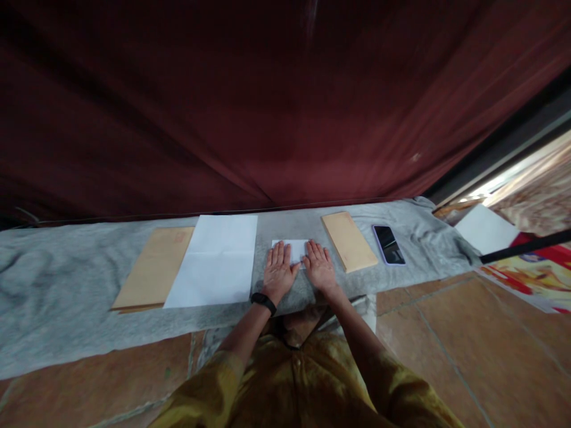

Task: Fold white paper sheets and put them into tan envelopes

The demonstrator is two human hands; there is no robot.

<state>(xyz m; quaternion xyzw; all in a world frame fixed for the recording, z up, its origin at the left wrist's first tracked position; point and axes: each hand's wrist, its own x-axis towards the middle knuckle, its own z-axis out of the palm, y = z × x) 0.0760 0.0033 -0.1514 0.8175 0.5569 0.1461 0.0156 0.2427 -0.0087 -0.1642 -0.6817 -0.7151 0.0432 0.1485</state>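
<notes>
Head view, looking forward and down. The left hand (pixel 279 270) and right hand (pixel 319 267) lie palm-down side by side at the centre of a grey cloth (pixel 66 285). The fingers of both are straight and only slightly spread. They grip nothing and press flat on a small folded white paper (pixel 297 249).

The paper lies under the fingertips and shows at 12 o'clock from the hands. It is judged light, thin and limp, so it will likely crease easily and slide on the cloth unless pinned. A free edge or corner looks like the best place to pinch it.

- At 9 o'clock: a large white sheet (pixel 214 258), and beyond it a brown envelope (pixel 154 273).
- At 2 o'clock: a second brown envelope (pixel 348 241), then a phone (pixel 389 244).
- On the left wrist: a black wristband (pixel 263 302).
- At 12 o'clock, behind everything: a dark red curtain (pixel 267 119).
</notes>
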